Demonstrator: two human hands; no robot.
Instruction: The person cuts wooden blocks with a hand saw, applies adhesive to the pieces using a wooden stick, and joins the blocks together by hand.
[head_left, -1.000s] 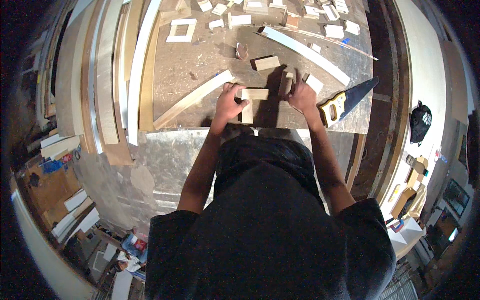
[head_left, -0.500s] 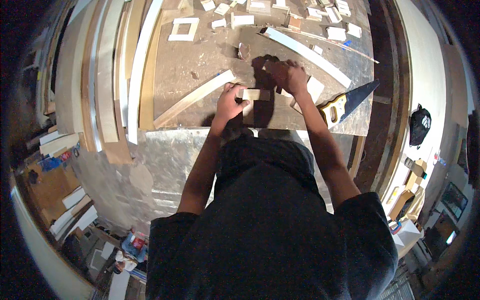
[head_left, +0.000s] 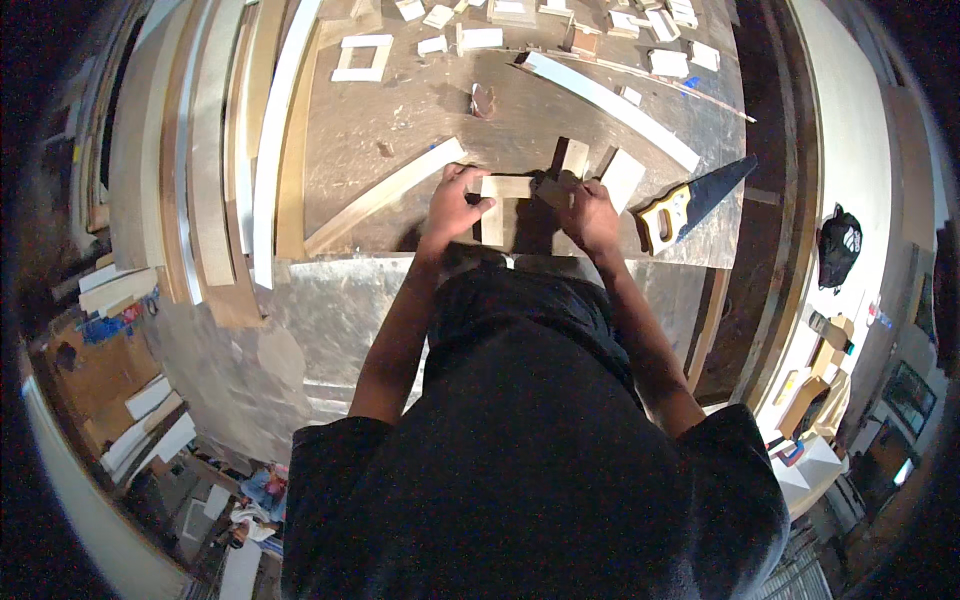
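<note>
Well left of the handsaw (head_left: 700,203), the left forearm reaches forward; the left hand (head_left: 457,205) curves, thumb and fingers apart, tips at the corner of 2 wooden pieces. Whether it grips, I cannot tell. The crosswise piece (head_left: 512,186) runs toward the handsaw; the lengthwise piece (head_left: 492,227) points at the person. Nearer the handsaw, the right forearm slants inward, the right hand (head_left: 590,214) closed on 1 shadowed block (head_left: 549,192), its long axis unclear.
</note>
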